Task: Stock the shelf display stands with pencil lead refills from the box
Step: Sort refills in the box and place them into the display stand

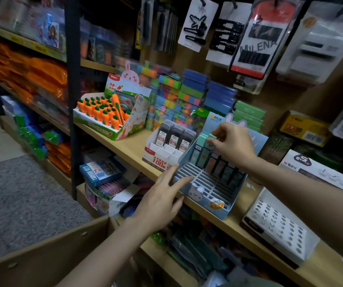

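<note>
A light-blue bunny display stand (199,193) with a white slotted grid sits on the wooden shelf (129,148). Several lead refill cases (214,160) fill its back rows; the front slots are bare. My left hand (162,199) has straight fingers touching the stand's front left corner. My right hand (233,141) hovers over the back row with fingers curled, pinching the top of a pale green refill (209,139). Left of it, a white stand (162,152) holds three grey refill packs (175,135). A cardboard box (48,253) is at the bottom left.
A carrot-eraser display (106,114) stands further left on the shelf. Stacks of coloured sticky notes (187,96) rise behind the stands. A white perforated tray (278,226) and boxed goods (315,170) lie to the right. Hair clip cards (226,32) hang above.
</note>
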